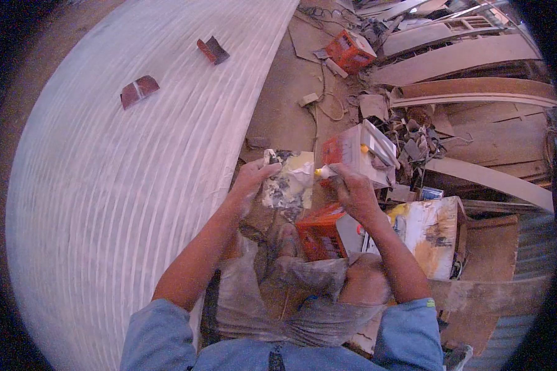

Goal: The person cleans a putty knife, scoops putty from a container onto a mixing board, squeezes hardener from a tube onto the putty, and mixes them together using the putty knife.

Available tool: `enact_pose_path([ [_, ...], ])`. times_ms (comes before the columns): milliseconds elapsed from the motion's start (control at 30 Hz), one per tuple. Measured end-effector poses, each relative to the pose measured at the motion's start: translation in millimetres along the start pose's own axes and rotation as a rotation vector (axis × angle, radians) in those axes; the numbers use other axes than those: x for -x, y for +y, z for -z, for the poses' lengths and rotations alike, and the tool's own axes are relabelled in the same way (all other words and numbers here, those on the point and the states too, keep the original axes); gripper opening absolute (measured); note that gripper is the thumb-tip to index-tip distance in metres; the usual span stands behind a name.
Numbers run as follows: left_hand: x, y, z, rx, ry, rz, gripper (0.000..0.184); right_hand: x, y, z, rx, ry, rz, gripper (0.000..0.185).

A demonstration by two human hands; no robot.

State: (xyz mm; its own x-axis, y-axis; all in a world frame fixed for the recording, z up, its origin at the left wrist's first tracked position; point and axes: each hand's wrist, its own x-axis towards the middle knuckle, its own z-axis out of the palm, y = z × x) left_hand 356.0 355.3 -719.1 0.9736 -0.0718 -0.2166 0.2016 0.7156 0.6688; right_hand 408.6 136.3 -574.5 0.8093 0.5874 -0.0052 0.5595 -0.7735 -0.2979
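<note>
The smeared board [298, 193] is held up in front of the person's knees, gripped at its edge by the left hand [255, 177]. Just beside its opposite edge is a tube [325, 172] with a yellow tip, pinched in the right hand [353, 190]; the hands are apart. Below is an orange crate [320, 237]. To the left, a ribbed panel [117, 210] bears two sandpaper pieces [140, 91]; curved planks [461, 60] lie at right.
</note>
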Motion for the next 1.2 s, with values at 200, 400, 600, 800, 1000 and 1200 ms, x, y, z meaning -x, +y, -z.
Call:
enact_pose_path([
  [200,-5.4,-9.4,3.8,0.088,-0.033,0.013,0.028,-0.4,9.2,-5.4,0.007,0.049,0.072,0.030],
  [400,0.5,2.1,0.1,0.032,-0.014,0.031,0.028,-1.2,1.6,1.0,-0.028,0.036,0.095,0.028],
  [600,-0.4,1.9,0.5,-0.002,0.006,0.034,0.027,-1.5,1.9,-3.3,0.015,0.073,0.103,0.028],
  [800,-3.0,-0.6,0.3,0.015,0.026,0.059,0.028,-2.7,-2.4,-1.0,0.044,0.068,0.106,0.027],
  [1000,-2.3,3.7,0.1,-0.021,0.029,0.064,0.029,-5.4,-6.4,-1.0,0.073,0.120,0.141,0.026],
  [1200,-1.7,2.9,2.0,-0.034,0.011,0.057,0.032,-6.1,-6.1,-1.2,0.107,0.112,0.150,0.031],
])
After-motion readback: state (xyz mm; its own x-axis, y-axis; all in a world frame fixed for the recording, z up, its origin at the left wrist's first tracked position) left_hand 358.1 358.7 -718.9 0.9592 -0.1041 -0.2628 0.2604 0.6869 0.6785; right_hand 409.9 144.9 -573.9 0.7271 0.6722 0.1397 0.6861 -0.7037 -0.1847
